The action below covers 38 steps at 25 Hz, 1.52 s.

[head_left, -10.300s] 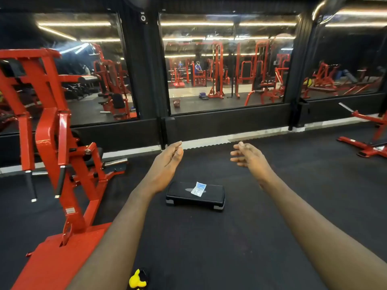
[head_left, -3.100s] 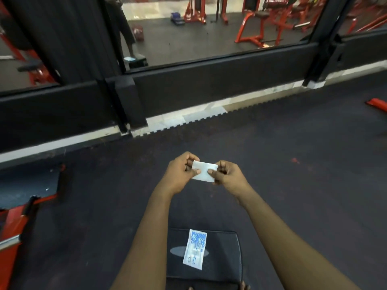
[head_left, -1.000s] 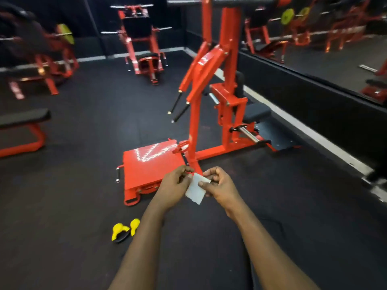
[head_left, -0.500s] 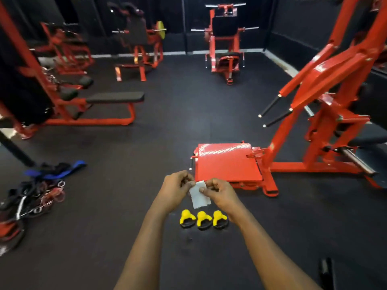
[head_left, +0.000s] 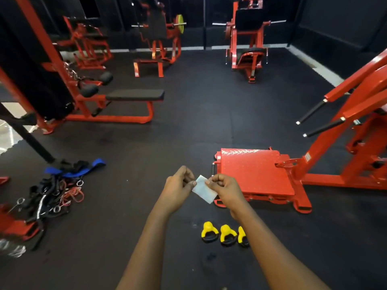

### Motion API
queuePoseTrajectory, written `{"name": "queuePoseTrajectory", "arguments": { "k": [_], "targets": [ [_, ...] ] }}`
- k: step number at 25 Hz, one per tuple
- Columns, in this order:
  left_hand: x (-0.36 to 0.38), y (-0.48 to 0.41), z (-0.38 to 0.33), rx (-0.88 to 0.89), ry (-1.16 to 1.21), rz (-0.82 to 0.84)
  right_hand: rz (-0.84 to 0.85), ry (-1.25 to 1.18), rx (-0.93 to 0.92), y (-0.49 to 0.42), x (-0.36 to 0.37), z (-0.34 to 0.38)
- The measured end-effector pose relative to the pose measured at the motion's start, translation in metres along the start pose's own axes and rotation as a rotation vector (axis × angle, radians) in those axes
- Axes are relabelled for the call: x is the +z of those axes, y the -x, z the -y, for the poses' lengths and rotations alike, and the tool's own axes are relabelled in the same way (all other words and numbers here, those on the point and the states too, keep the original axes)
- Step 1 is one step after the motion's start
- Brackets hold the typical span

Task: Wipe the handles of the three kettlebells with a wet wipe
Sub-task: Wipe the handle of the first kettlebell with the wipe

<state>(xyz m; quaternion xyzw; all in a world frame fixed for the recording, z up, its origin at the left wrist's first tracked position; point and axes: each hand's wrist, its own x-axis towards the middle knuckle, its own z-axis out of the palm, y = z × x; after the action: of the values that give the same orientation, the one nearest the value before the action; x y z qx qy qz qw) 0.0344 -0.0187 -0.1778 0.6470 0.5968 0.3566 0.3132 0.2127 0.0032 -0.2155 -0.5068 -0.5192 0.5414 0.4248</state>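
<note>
Black rubber flooring (head_left: 146, 143) is spreading out under everything. Nearest, below the right wrist, three yellow kettlebells (head_left: 227, 232) are sitting in a row, untouched, the last one partly hidden by the forearm. Above them the left hand (head_left: 178, 188) and right hand (head_left: 225, 190) are each pinching an edge of the white wet wipe (head_left: 204, 189), stretching it between them. Just right of the hands a red footplate (head_left: 255, 172) is lying. Off to their left tangled straps (head_left: 56, 189) are piling up, and beyond, a padded bench (head_left: 135, 95) is standing.

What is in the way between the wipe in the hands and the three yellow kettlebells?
Nothing visible is. The left hand and right hand pinch the wipe in the air, and the kettlebells sit in a row on bare floor just below. The right forearm only hides part of the rightmost one.
</note>
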Motion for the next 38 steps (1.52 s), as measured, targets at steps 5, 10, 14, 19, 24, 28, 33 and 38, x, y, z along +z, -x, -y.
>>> {"name": "queuePoseTrajectory", "arguments": {
  "k": [5, 10, 14, 19, 24, 28, 33, 38],
  "targets": [
    [-0.025, -0.091, 0.005, 0.034, 0.011, 0.001, 0.069, 0.007, 0.004, -0.088, 0.013, 0.015],
    [-0.041, -0.177, 0.018, 0.061, -0.003, 0.042, -0.041, -0.001, 0.012, -0.167, 0.028, 0.024],
    [-0.05, -0.251, 0.047, 0.115, 0.016, 0.152, -0.124, 0.018, 0.015, -0.228, 0.041, 0.02],
    [-0.07, -0.359, 0.087, 0.244, -0.027, 0.323, -0.347, -0.056, 0.048, -0.303, 0.069, 0.021],
    [-0.057, -0.44, 0.084, 0.418, -0.03, 0.601, -0.631, -0.121, 0.07, -0.339, 0.071, 0.029],
    [-0.007, -0.474, 0.067, 0.559, -0.007, 0.752, -0.815, -0.134, 0.118, -0.346, 0.039, 0.02],
    [0.077, -0.498, 0.033, 0.688, -0.026, 0.881, -1.016, -0.192, 0.128, -0.339, -0.019, 0.002],
    [0.145, -0.484, -0.024, 0.796, -0.023, 1.058, -1.265, -0.214, 0.118, -0.299, -0.072, 0.004]
  ]
}}
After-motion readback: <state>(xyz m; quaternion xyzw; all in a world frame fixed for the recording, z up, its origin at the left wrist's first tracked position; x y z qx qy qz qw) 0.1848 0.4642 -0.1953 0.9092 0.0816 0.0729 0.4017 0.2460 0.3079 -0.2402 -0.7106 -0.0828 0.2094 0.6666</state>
